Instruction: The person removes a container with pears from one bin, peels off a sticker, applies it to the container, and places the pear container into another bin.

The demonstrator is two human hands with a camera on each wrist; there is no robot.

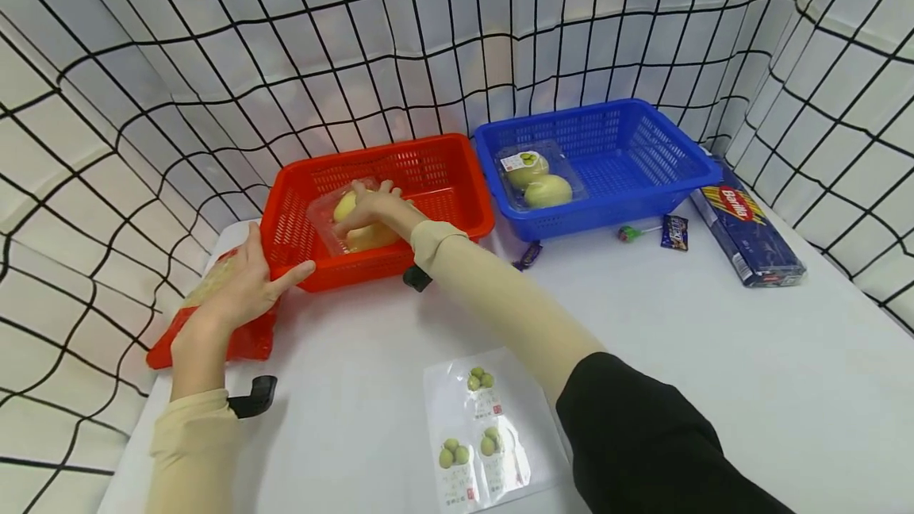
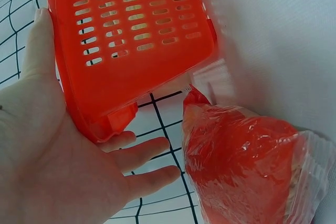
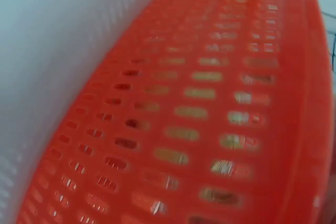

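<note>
My right hand [image 1: 371, 209] reaches into the red basket [image 1: 378, 264], with its fingers spread over a clear pack of yellow-green fruit [image 1: 371, 238]. Through the slots of the basket wall [image 3: 173, 129], the right wrist view shows bits of the fruit; the hand's grip is hidden there. My left hand [image 1: 239, 284] rests against the basket's left corner, thumb stretched out along the front. In the left wrist view its palm [image 2: 58, 156] touches the rim and the fingers are straight. Below that hand lies a red and clear bag [image 1: 253, 339], partly hidden by it.
A blue basket [image 1: 614, 209] holds another fruit pack [image 1: 548, 190]. In front lie a lollipop [image 1: 628, 234], a small dark packet [image 1: 674, 232] and a purple wrapped sweet [image 1: 528, 255]. A blue box [image 1: 750, 236] is at right, a sheet of fruit labels [image 1: 493, 427] at front. Black netting surrounds the table.
</note>
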